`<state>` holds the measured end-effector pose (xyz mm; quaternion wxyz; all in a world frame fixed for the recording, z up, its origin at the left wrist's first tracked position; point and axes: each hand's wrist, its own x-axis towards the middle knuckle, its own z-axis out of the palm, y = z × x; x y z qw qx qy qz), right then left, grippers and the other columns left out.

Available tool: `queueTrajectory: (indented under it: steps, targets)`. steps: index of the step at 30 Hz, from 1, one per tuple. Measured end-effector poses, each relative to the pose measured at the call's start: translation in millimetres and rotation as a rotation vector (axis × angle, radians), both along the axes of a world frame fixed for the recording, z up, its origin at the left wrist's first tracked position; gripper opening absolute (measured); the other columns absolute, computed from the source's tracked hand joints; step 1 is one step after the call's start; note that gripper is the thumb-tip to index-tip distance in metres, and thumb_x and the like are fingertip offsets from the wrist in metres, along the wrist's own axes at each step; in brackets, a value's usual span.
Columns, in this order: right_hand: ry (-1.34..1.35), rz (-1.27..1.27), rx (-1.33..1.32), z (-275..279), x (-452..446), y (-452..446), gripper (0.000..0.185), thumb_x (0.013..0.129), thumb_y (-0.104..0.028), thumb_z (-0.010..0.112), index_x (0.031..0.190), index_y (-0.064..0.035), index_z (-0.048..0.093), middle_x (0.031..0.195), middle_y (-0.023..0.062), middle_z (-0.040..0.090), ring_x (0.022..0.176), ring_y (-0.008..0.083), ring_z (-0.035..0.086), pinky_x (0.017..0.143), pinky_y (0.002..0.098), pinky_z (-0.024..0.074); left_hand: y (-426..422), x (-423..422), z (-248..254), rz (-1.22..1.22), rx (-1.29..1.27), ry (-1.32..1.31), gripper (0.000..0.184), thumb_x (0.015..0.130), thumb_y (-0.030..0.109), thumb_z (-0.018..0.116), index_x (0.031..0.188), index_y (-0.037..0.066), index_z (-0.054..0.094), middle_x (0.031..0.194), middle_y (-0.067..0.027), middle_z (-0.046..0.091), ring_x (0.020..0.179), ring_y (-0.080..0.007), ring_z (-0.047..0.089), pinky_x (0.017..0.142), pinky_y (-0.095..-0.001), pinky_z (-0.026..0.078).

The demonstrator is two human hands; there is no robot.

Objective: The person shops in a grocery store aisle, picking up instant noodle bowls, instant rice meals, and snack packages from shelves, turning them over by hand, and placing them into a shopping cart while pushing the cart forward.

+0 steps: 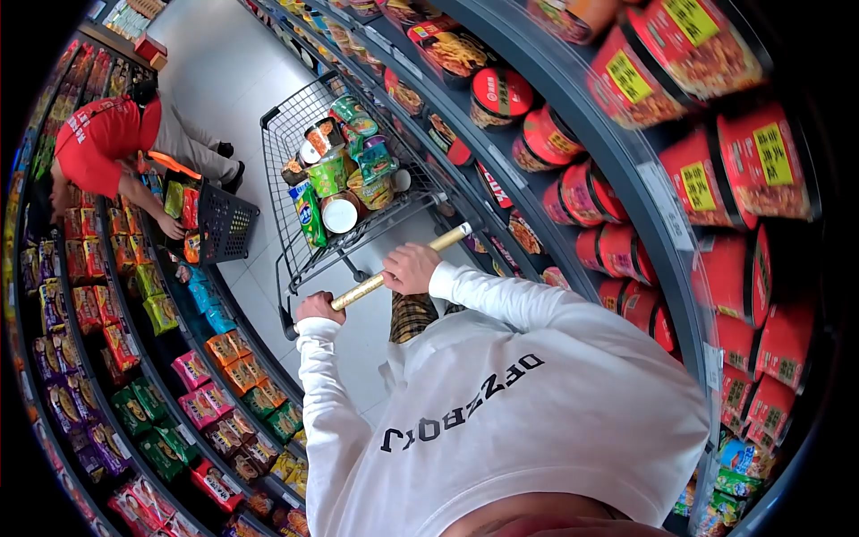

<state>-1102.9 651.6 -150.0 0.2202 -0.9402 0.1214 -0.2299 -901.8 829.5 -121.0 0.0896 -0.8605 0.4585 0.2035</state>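
Both of my hands are wrapped round the yellow handle [362, 290] of a wire shopping cart [284, 228]. My left hand [319, 307] grips its left end, and my right hand [411, 268] holds it a little right of the middle. Inside the cart lie several instant noodle cups and packets, among them a green cup [329, 174], a tub with a white lid [340, 216] and a green and blue packet [308, 215] standing near the left side.
Shelves of red noodle tubs [769, 161] rise close on the right. Packet shelves [161, 385] curve along the left. A person in a red shirt [98, 143] bends at the left shelf beside a dark basket [229, 222]. Grey floor [201, 54] stretches ahead.
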Motion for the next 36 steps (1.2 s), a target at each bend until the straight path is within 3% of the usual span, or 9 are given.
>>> queueTrajectory:
  steps: [36]
  targets:
    - [0.008, -0.059, -0.119, -19.0, 257.9, -163.3, 0.02, 0.081, -0.023, 0.062, 0.066, -0.0116, 0.055, 0.063, 0.0048, 0.056, 0.061, 0.0253, 0.061, 0.061, 0.0382, 0.0478, -159.0, 245.4, -13.9, 0.022, -0.132, -0.006, 0.018, 0.075, 0.026, 0.067, 0.083, 0.012, 0.074, 0.086, -0.0096, 0.071, 0.079, -0.0317, 0.069, 0.072, -0.0409, 0.057]
